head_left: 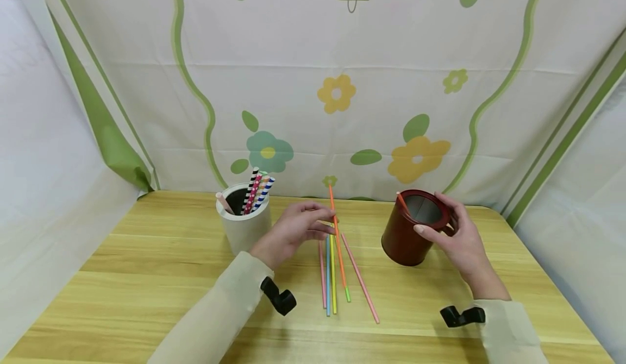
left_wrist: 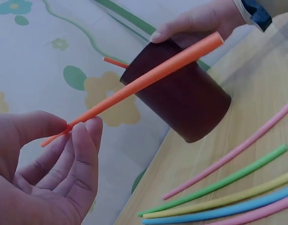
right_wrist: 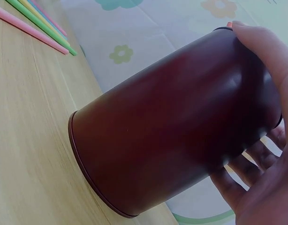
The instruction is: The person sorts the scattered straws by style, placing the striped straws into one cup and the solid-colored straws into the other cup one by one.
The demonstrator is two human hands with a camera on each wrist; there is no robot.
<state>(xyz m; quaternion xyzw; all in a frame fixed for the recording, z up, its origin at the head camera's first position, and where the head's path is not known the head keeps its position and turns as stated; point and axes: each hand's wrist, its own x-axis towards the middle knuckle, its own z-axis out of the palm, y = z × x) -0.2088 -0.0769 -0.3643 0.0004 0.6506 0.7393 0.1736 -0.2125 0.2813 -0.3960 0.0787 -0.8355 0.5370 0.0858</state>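
Note:
My left hand (head_left: 304, 224) pinches an orange straw (head_left: 337, 239) between thumb and fingertips, raised over the straws on the table. In the left wrist view the straw (left_wrist: 148, 79) slants up to the right, overlapping the dark red canister. My right hand (head_left: 459, 239) holds the dark red canister (head_left: 403, 239) near its rim, thumb at the near side and fingers round the far side. One orange straw (head_left: 402, 203) leans inside that canister. Below the left hand lie a pink straw (head_left: 360, 280), a green straw (left_wrist: 228, 176), a yellow one (head_left: 333, 282), a blue one (head_left: 328, 285) and another pink one.
A white canister (head_left: 244, 231) at the left holds several patterned paper straws (head_left: 256, 193) and a pale pink straw (head_left: 224, 203). The wooden table (head_left: 146, 277) ends at a hanging cloth (head_left: 293, 108) printed with flowers, with more cloth on both sides.

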